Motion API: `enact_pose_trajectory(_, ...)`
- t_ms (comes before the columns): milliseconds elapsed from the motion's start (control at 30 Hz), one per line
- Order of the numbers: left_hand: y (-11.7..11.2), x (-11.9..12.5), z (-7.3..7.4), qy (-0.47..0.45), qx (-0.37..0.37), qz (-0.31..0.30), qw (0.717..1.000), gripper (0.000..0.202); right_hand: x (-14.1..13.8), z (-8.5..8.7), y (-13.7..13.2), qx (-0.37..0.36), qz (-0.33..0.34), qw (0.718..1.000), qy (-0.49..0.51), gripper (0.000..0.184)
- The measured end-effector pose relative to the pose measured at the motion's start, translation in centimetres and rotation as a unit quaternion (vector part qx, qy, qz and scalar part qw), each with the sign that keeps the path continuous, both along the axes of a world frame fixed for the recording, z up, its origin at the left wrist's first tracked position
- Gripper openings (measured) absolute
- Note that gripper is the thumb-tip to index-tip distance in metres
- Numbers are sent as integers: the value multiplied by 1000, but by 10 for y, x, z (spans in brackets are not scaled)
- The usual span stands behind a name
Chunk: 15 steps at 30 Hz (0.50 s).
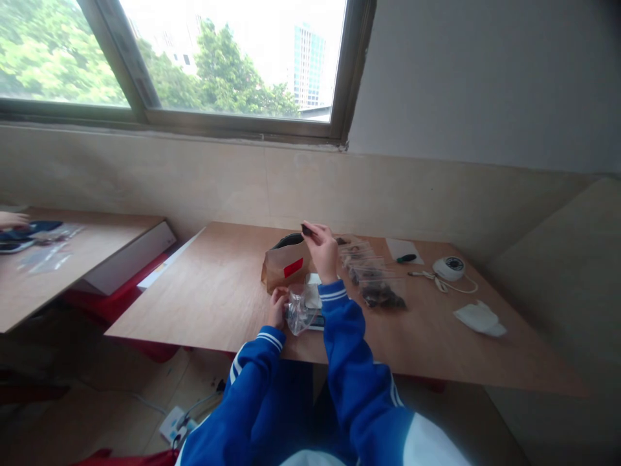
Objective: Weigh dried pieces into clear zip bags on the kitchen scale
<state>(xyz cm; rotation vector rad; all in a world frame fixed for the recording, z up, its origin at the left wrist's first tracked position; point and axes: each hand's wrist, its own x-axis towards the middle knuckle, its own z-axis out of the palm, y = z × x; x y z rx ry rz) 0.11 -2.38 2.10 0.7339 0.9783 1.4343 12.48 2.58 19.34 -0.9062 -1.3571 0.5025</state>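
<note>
Clear, crinkled plastic is what lies nearest: a small transparent bag (301,309) is gripped at its left edge by the left hand (277,307), fingers closed on the film, just above the near edge of the wooden table (218,291). It looks light and limp, probably slippery, and would best be taken by its rim or seam rather than by its slack middle, which would only crumple. Under it a flat pale object can be made out, too hidden to be named. Slightly farther, the right hand (324,251) is raised above the table, and a small dark piece (307,230) is pinched between its fingertips; the piece seems stiff and light, small enough to slip, so a fingertip pinch across its sides is judged suitable. Just left of that hand a brown paper bag (285,266) with a red label is stood open. To the right, a row of filled clear packets (371,275) is laid out, then a white crumpled tissue (480,318) nearer the right edge. Farther back a green-handled tool (406,258) and a round white device (449,267) with its cord are seen. At the far left, another person's hand (12,220) is rested on a separate table.
</note>
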Motion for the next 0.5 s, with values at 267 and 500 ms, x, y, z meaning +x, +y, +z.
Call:
enact_pose_trajectory(267, 2, 0, -3, 9, 11, 5, 1000, 20, -5, 0, 11, 32, 3, 985, -168, 29)
enact_pose_trajectory(500, 4, -1, -8, 10, 1, -3, 1000, 22, 0, -4, 1, 49, 43, 985, -158, 36)
